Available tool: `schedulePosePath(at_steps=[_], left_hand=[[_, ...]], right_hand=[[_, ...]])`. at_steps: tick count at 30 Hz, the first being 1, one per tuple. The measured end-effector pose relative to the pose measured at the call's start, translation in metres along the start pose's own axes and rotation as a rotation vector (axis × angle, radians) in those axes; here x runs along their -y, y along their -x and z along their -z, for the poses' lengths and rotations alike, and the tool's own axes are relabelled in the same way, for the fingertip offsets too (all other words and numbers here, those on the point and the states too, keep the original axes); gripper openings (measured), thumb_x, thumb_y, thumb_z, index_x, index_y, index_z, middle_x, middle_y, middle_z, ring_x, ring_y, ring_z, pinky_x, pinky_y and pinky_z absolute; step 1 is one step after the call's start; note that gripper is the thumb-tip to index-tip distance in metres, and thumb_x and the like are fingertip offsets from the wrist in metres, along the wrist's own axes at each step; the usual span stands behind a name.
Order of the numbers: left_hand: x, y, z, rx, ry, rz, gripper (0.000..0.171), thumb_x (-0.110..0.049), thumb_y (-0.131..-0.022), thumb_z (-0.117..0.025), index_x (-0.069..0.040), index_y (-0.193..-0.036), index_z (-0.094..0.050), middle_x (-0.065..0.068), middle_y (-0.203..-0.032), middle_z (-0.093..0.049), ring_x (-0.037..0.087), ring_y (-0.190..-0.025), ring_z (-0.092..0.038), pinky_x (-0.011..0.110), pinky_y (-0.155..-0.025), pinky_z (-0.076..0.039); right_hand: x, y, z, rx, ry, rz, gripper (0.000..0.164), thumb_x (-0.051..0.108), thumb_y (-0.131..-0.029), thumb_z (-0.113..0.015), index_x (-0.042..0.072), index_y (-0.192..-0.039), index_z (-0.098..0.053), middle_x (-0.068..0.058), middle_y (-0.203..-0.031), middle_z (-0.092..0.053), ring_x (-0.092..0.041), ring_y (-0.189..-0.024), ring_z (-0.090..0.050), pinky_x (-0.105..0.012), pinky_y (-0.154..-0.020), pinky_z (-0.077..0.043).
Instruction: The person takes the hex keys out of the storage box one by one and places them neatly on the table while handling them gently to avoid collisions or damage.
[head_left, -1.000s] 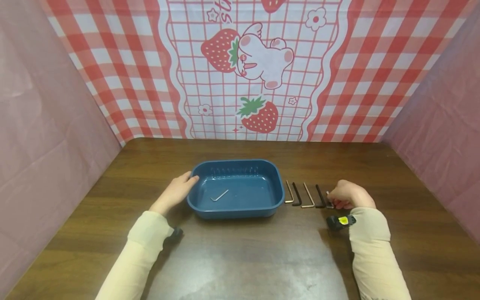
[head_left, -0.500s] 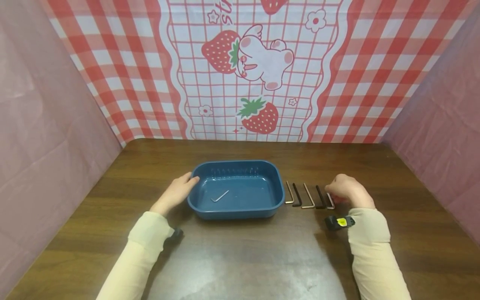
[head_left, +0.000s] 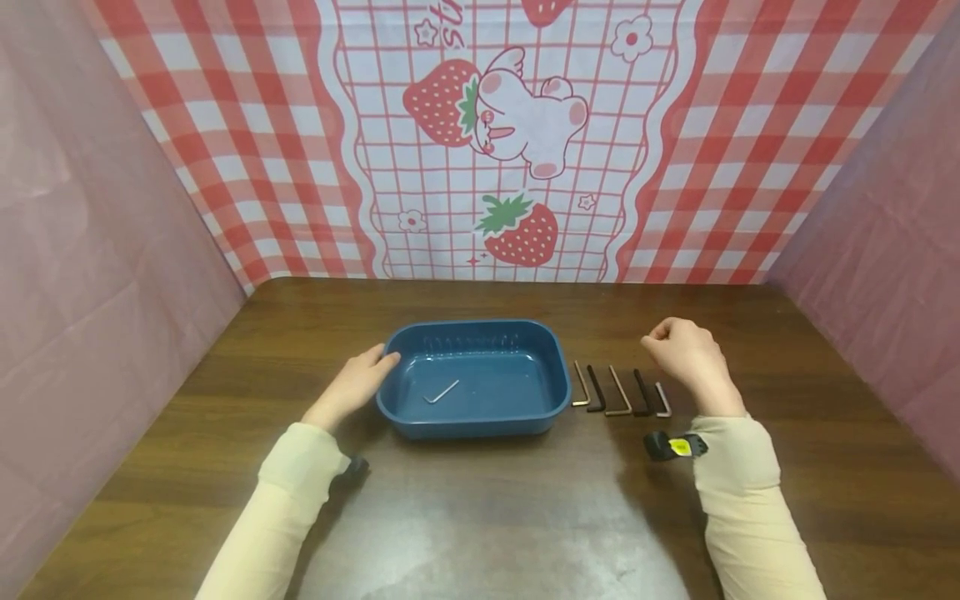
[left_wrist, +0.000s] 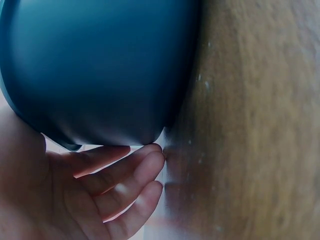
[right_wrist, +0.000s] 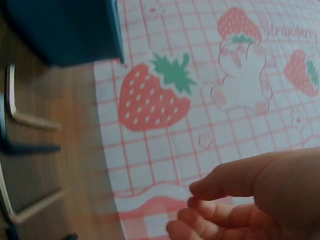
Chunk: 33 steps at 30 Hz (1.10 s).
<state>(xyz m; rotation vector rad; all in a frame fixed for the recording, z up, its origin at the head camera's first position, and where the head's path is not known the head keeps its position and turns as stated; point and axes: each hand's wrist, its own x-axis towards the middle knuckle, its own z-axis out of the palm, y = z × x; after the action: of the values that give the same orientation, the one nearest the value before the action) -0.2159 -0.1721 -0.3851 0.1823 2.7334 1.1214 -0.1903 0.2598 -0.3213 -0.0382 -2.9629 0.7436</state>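
Note:
My left hand (head_left: 351, 385) holds the left end of a blue plastic basin (head_left: 472, 428), thumb over the rim. In the left wrist view its fingers (left_wrist: 145, 167) lie against the outer wall. A small silver Allen key (head_left: 445, 392) lies inside the basin. My right hand (head_left: 690, 357) hovers above the table, fingers loosely bent and nothing visible in them. Just below it, a short silver Allen key (head_left: 663, 407) lies at the right end of a row. Beside that are a black Allen key (head_left: 641, 390) and a bronze-coloured Allen key (head_left: 619, 390).
Between the basin and these keys lie another black Allen key (head_left: 596, 390) and a bronze one (head_left: 581, 385). The wooden table (head_left: 480, 517) meets a strawberry-print cloth (head_left: 517, 150) at the back. Pink cloth (head_left: 885, 250) hangs at both sides.
My right hand has come away from the short silver Allen key and risen toward the back, leaving the key on the table. My left hand and the basin have stayed put.

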Motion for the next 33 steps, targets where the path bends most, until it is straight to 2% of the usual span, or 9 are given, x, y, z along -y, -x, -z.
schedulePosePath(at_steps=[2, 3, 6, 9, 17, 25, 27, 29, 33], left_hand=[[0.000, 0.000, 0.000, -0.003, 0.000, -0.001, 0.057, -0.043, -0.096, -0.031, -0.002, -0.136, -0.036, 0.021, -0.135, -0.044, 0.038, -0.125, -0.039, 0.054, -0.101, -0.031], [0.000, 0.000, 0.000, -0.003, -0.001, -0.003, 0.057, -0.043, -0.096, -0.032, -0.002, -0.136, -0.037, 0.021, -0.134, -0.045, 0.038, -0.125, -0.040, 0.054, -0.101, -0.031], [0.000, 0.000, 0.000, -0.005, -0.005, -0.011, 0.056, -0.042, -0.096, -0.032, -0.002, -0.135, -0.037, 0.021, -0.134, -0.045, 0.037, -0.125, -0.040, 0.054, -0.101, -0.032], [0.000, 0.000, 0.001, -0.012, -0.008, -0.008, 0.055, -0.041, -0.096, -0.032, -0.001, -0.134, -0.038, 0.021, -0.133, -0.046, 0.037, -0.124, -0.041, 0.054, -0.101, -0.032], [-0.002, 0.001, 0.001, -0.013, -0.008, -0.012, 0.056, -0.040, -0.096, -0.033, 0.000, -0.135, -0.037, 0.022, -0.134, -0.045, 0.037, -0.125, -0.040, 0.053, -0.102, -0.031], [-0.005, 0.001, 0.002, -0.009, 0.001, 0.009, 0.058, -0.042, -0.096, -0.032, -0.001, -0.137, -0.034, 0.021, -0.136, -0.043, 0.037, -0.126, -0.039, 0.054, -0.102, -0.030], [-0.004, 0.001, 0.002, -0.009, 0.002, 0.010, 0.057, -0.042, -0.096, -0.032, -0.001, -0.136, -0.036, 0.021, -0.135, -0.044, 0.036, -0.125, -0.040, 0.053, -0.102, -0.031], [-0.003, 0.001, 0.001, -0.008, 0.003, 0.010, 0.057, -0.042, -0.096, -0.032, -0.002, -0.136, -0.036, 0.020, -0.134, -0.045, 0.036, -0.125, -0.041, 0.053, -0.102, -0.031], [-0.001, 0.000, 0.000, -0.011, 0.004, 0.001, 0.056, -0.042, -0.096, -0.033, -0.002, -0.135, -0.037, 0.020, -0.134, -0.046, 0.036, -0.124, -0.042, 0.053, -0.101, -0.032]], right_hand=[[0.039, 0.018, 0.019, 0.023, -0.010, -0.009, 0.029, 0.022, -0.084, -0.050, -0.004, -0.092, -0.060, -0.014, -0.074, -0.059, -0.032, -0.071, -0.053, -0.030, -0.052, -0.037], [0.044, 0.020, 0.018, -0.002, -0.020, 0.001, 0.029, 0.023, -0.084, -0.051, -0.004, -0.092, -0.060, -0.014, -0.075, -0.059, -0.031, -0.070, -0.053, -0.030, -0.051, -0.036], [0.047, 0.017, 0.005, -0.056, -0.048, 0.044, 0.029, 0.028, -0.085, -0.053, 0.000, -0.089, -0.061, -0.014, -0.075, -0.059, -0.028, -0.066, -0.052, -0.034, -0.053, -0.038], [0.055, 0.010, -0.008, -0.085, -0.052, 0.035, 0.029, 0.030, -0.085, -0.052, 0.003, -0.091, -0.062, -0.011, -0.076, -0.061, -0.024, -0.067, -0.053, -0.031, -0.053, -0.038], [0.094, -0.001, -0.040, -0.047, -0.053, 0.052, 0.025, 0.029, -0.085, -0.053, 0.007, -0.090, -0.064, -0.008, -0.081, -0.065, -0.024, -0.071, -0.058, -0.032, -0.055, -0.042], [0.133, -0.003, -0.064, 0.018, -0.018, 0.089, 0.021, 0.029, -0.086, -0.055, 0.010, -0.088, -0.064, -0.005, -0.076, -0.064, -0.020, -0.062, -0.055, -0.032, -0.052, -0.043], [0.141, -0.002, -0.071, 0.046, 0.004, 0.088, 0.020, 0.030, -0.086, -0.055, 0.012, -0.086, -0.063, -0.002, -0.074, -0.062, -0.018, -0.060, -0.054, -0.031, -0.050, -0.042], [0.149, -0.002, -0.078, 0.078, 0.022, 0.089, 0.022, 0.031, -0.087, -0.056, 0.013, -0.075, -0.060, 0.000, -0.063, -0.055, -0.016, -0.054, -0.049, -0.028, -0.045, -0.037], [0.165, -0.002, -0.093, 0.141, 0.050, 0.096, 0.038, 0.031, -0.087, -0.055, 0.015, -0.054, -0.045, 0.004, -0.047, -0.035, -0.011, -0.043, -0.031, -0.024, -0.038, -0.022]])
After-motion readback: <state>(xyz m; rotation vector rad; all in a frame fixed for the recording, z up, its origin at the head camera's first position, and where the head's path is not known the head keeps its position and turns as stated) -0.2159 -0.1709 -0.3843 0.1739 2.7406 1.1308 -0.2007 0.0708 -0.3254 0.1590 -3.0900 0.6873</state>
